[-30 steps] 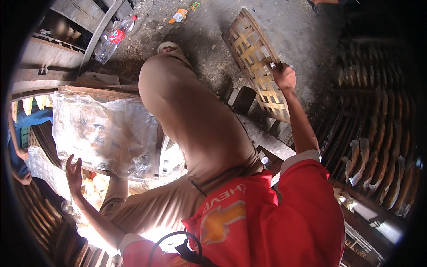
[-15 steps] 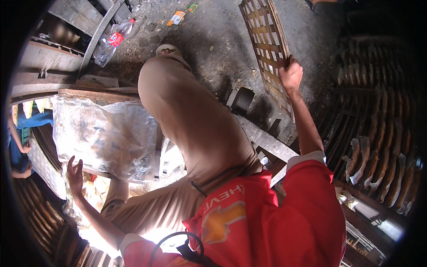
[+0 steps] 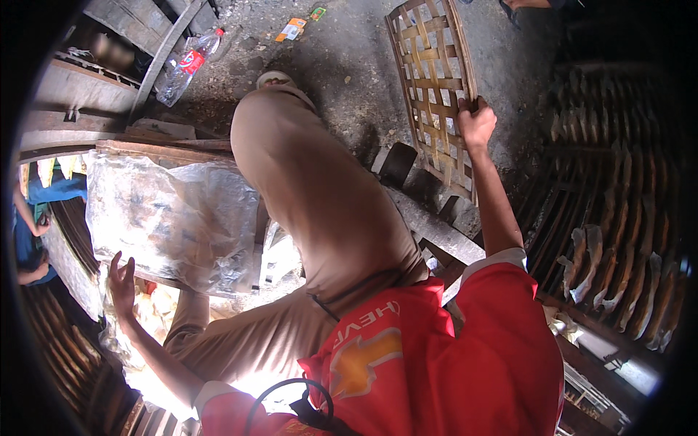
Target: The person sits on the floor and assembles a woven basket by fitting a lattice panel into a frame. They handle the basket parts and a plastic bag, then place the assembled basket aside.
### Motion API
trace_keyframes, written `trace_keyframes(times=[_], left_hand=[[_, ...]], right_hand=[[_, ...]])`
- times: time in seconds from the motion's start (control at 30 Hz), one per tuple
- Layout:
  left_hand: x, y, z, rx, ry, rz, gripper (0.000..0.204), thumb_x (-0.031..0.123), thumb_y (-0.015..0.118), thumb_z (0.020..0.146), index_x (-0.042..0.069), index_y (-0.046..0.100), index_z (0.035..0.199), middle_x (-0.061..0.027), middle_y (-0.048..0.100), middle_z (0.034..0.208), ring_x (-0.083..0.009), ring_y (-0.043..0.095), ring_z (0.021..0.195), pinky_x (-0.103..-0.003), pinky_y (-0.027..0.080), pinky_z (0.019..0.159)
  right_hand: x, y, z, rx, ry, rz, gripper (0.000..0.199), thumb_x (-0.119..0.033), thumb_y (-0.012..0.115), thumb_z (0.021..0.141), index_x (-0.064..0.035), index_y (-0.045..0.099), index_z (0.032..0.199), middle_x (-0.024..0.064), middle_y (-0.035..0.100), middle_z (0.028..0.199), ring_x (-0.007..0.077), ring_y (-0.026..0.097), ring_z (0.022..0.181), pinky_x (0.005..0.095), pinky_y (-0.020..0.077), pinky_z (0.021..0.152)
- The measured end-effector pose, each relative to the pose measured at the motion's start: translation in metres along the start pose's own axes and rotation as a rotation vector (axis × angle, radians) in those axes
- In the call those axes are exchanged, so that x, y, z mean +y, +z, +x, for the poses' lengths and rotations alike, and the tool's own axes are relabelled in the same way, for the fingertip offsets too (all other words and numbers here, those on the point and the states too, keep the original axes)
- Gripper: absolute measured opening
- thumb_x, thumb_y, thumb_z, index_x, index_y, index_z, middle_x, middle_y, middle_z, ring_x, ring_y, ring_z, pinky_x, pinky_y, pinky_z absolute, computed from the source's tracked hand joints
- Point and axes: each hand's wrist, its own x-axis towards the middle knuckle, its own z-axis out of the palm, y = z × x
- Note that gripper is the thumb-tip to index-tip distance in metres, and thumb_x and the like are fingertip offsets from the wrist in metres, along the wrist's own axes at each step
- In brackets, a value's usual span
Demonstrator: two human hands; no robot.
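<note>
My right hand grips the right edge of a woven bamboo rack, an open lattice of flat strips held upright and tilted over the dirt ground. My left hand hangs at the lower left with fingers spread and nothing in it, close to a crumpled clear plastic sheet draped over a wooden frame. My raised leg in tan trousers stretches between the two hands, its foot on the ground at the top.
Stacked bamboo racks with flat dried fish fill the right side. A plastic bottle lies on the ground at the top left beside wooden planks. Another person in blue is at the far left edge.
My right hand has swung the bamboo rack from a slanted position up and farther away, so it now stands more upright. My left hand shifted slightly and stays empty.
</note>
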Motion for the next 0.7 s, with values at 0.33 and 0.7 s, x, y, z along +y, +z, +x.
trace_keyframes(times=[0.33, 0.7], left_hand=[[0.235, 0.058, -0.062, 0.371, 0.66, -0.115, 0.048, 0.015, 0.067, 0.098, 0.014, 0.056, 0.145, -0.0237, 0.055, 0.144, -0.0357, 0.049, 0.14, -0.051, 0.049, 0.106], [0.345, 0.127, -0.153, -0.382, 0.147, 0.15, 0.06, 0.035, 0.076, 0.088, 0.013, 0.06, 0.141, -0.0153, 0.067, 0.128, -0.0366, 0.062, 0.122, -0.048, 0.047, 0.105]], right_hand=[[0.011, -0.01, -0.005, 0.006, 0.115, 0.02, 0.036, -0.033, 0.073, 0.082, 0.0006, 0.07, 0.094, 0.0263, 0.071, 0.09, 0.0463, 0.069, 0.092, 0.049, 0.0533, 0.083], [0.021, 0.0, -0.014, 0.067, 0.129, 0.11, 0.035, -0.031, 0.077, 0.081, 0.0022, 0.069, 0.09, 0.0265, 0.07, 0.083, 0.045, 0.07, 0.083, 0.0476, 0.0535, 0.078]])
